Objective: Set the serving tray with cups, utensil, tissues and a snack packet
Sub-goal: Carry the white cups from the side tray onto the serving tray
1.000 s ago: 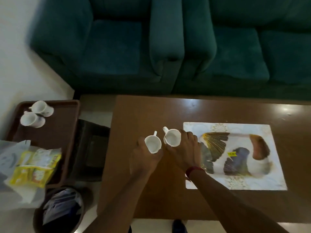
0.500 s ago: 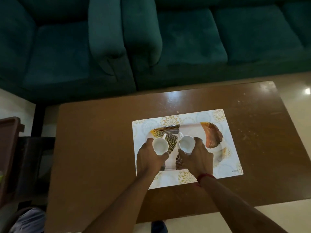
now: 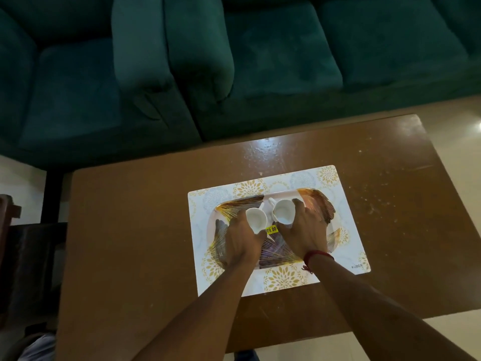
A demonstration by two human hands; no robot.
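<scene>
Two white cups, left cup (image 3: 256, 220) & right cup (image 3: 283, 214), now sit low over the tray (image 3: 318, 204); a sec ago they were out past its left edge, over bare table (image 3: 130, 230). Left hand (image 3: 240, 243) grips one cup, right hand (image 3: 303, 230) grips the other. Cups are nearly set down; spoon, tissues, snack pkt come next.

Both hands reached over a patterned serving tray (image 3: 320, 204) lying on a placemat (image 3: 346, 246) on the brown table (image 3: 135, 230). The left hand (image 3: 240, 241) gripped a white cup (image 3: 256, 219) tipped toward the person, at nine o'clock of the second white cup (image 3: 283, 214), which the right hand (image 3: 303, 230) clasped from its three o'clock side. A yellow price sticker (image 3: 271, 229) sat at six o'clock between them. Green sofas (image 3: 234, 61) stood at twelve o'clock
</scene>
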